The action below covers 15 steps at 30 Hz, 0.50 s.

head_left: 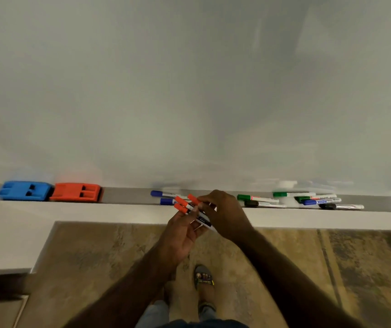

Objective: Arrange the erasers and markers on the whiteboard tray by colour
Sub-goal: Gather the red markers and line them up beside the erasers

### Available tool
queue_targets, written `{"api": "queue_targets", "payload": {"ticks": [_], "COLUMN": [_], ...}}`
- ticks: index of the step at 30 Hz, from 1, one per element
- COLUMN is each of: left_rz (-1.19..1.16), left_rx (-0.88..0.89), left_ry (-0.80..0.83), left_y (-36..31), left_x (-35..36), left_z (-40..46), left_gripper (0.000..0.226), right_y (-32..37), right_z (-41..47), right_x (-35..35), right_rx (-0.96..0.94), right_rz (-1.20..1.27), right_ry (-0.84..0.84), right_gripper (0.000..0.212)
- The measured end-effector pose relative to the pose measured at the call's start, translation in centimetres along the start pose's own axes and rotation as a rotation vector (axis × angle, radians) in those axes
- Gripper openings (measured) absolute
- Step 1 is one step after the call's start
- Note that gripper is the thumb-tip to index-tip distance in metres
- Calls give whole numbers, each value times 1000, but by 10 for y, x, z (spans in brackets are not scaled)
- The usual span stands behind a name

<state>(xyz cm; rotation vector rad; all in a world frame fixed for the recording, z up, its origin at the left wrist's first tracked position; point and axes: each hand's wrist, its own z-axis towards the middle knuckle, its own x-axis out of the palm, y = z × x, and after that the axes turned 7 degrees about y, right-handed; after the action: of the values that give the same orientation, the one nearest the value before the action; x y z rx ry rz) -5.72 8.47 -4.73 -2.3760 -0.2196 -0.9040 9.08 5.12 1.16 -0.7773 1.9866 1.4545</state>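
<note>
Three orange-capped white-barrelled markers (186, 205) gathered in a bundle just in front of the long grey whiteboard tray (128, 195), caps pointing up and to the left, barrels running down and to the right. Left hand (182, 235) curled under the bundle from below, fingers wrapped round the lower barrels; right hand (223, 211) arched over it from the right, fingertips pinching the barrels just behind the caps. Flat orange plastic eraser (76, 192) lying on the tray well to the left of both hands, touching or nearly touching a flat blue plastic eraser (25, 191) at the far left end. Two blue-capped markers (163, 197) on the tray directly behind the held caps, long axes along the tray. Further right, a loose mixed group: green-capped markers (291, 194), one more blue-capped marker (321, 201) and black-capped markers (341, 206), all lengthwise on the tray; exact count blurred. Deciding relation, as a judgement: orange group's likely place beside the orange eraser, hence leftward of the bundle, on the left hand's side and nearer that hand; bundle axis oblique to the tray, so probably needing a turn to lie parallel with it before release. Sorting judged partly done, with the right-hand cluster unsorted. Mottled brown floor (95, 256) and a sandalled foot (204, 278) visible below.
</note>
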Motion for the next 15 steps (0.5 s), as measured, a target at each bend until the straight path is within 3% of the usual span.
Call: {"api": "queue_targets", "payload": {"ticks": [6,11,15], "left_rz": [-53,-136,-146], "left_rx": [67,97,148], "left_ry": [-20,-23,-66], "left_y": [-17,-31,-47], "left_x": [-28,-48,-68], "left_z": [-4,-13,-17], "left_gripper": [44,24,31], "right_y": [28,50,64], "right_z": [16,28,40], "right_x": [30,49,65], "right_rx": [35,31,34], "right_rz": [18,57,183], "right_ry": [6,-35,-27], "right_gripper": [26,23,20]}}
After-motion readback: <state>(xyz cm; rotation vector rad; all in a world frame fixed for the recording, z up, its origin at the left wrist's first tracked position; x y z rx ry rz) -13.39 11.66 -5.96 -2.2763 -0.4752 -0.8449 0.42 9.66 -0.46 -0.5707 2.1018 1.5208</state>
